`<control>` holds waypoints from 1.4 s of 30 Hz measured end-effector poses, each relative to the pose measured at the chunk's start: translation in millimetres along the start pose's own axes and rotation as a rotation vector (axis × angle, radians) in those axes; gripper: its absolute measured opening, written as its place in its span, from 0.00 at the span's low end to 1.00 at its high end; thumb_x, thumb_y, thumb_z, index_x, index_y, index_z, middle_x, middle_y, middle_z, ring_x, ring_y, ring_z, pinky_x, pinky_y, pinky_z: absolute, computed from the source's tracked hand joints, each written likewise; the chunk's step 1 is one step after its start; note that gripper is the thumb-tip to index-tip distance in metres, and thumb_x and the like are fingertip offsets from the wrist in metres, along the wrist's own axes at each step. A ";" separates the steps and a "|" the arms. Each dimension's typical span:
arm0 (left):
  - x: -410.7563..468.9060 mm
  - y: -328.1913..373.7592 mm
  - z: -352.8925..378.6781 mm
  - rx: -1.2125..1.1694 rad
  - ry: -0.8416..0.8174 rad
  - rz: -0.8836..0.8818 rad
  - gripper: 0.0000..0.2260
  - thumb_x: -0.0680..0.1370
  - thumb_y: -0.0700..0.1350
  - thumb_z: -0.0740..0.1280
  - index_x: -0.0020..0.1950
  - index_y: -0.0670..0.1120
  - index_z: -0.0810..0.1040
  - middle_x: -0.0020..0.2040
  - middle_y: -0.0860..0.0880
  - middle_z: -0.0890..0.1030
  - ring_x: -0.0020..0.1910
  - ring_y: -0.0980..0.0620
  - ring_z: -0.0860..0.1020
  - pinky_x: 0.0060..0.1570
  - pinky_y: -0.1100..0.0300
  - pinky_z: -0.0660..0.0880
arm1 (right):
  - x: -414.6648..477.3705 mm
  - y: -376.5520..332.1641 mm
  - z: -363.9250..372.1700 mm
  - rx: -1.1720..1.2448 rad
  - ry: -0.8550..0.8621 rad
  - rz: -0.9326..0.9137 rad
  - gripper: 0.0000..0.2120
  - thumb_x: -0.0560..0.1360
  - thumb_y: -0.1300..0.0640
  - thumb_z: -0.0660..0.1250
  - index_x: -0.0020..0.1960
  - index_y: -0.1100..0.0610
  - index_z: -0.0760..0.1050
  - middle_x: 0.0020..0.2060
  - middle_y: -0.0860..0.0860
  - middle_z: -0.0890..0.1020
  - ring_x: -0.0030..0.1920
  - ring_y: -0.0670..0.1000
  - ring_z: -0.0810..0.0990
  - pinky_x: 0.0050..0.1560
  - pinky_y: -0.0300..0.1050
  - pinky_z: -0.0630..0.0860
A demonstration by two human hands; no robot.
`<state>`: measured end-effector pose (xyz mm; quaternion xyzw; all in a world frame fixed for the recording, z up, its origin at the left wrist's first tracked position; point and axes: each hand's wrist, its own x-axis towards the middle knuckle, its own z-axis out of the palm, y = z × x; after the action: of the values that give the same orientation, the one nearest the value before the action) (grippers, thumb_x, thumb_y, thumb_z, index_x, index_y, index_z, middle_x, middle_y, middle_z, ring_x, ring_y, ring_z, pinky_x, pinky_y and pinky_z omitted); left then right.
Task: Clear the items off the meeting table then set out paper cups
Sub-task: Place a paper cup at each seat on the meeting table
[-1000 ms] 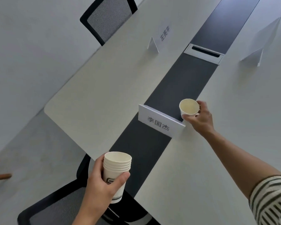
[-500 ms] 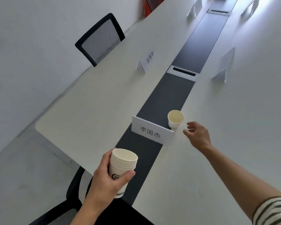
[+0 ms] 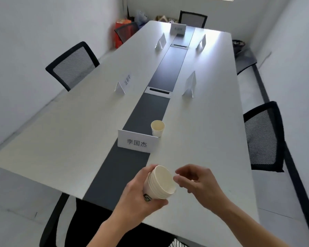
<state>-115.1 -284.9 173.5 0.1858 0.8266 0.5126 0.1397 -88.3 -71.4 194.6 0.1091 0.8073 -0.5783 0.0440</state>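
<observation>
left hand [image 3: 138,198] gripping cup stack [image 3: 160,183] | right hand [image 3: 198,184] loose, fingers at stack rim | cup [image 3: 157,128] on table [image 3: 70,131], well beyond both hands

Left hand [image 3: 141,198] raised from the lower edge of the view, forearm bare, fingers wrapped round a stack of cups [image 3: 160,184], thumb pressed along the near side below the rims, the other fingertips hidden behind the stack. Right hand [image 3: 198,184] level with it, forearm bare, fingers loosely curled and apart, gripping nothing, fingertips [image 3: 177,179] just beside the top rim, contact impossible to tell.
</observation>
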 end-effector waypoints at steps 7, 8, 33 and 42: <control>-16.3 27.1 50.4 0.100 -0.178 0.155 0.37 0.62 0.57 0.77 0.66 0.70 0.63 0.58 0.69 0.72 0.57 0.63 0.74 0.55 0.65 0.74 | -63.3 24.5 -33.6 0.073 0.076 0.129 0.02 0.68 0.64 0.74 0.38 0.60 0.81 0.29 0.52 0.82 0.29 0.47 0.79 0.29 0.39 0.75; -17.5 32.1 59.0 0.102 -0.207 0.164 0.37 0.62 0.57 0.77 0.66 0.70 0.63 0.58 0.69 0.73 0.57 0.63 0.74 0.54 0.65 0.74 | -72.6 28.8 -41.5 0.080 0.092 0.140 0.01 0.67 0.64 0.73 0.38 0.60 0.81 0.29 0.51 0.82 0.29 0.47 0.79 0.29 0.39 0.76; -38.8 187.3 410.0 0.237 -0.674 0.292 0.34 0.63 0.63 0.73 0.65 0.66 0.62 0.50 0.59 0.79 0.48 0.57 0.78 0.49 0.65 0.75 | -377.1 203.8 -328.8 0.589 0.870 0.200 0.34 0.52 0.50 0.79 0.57 0.51 0.76 0.43 0.51 0.83 0.42 0.46 0.83 0.38 0.38 0.80; 85.1 202.8 468.5 0.042 -0.446 0.141 0.33 0.63 0.51 0.81 0.64 0.56 0.70 0.47 0.55 0.82 0.47 0.60 0.79 0.46 0.61 0.77 | -341.2 249.6 -420.6 0.367 1.001 0.289 0.29 0.53 0.40 0.75 0.53 0.47 0.76 0.44 0.43 0.83 0.41 0.42 0.82 0.36 0.37 0.78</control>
<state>39.6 208.3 148.4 0.3544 0.7709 0.4498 0.2789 323.3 359.4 169.0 0.4863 0.5922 -0.5752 -0.2862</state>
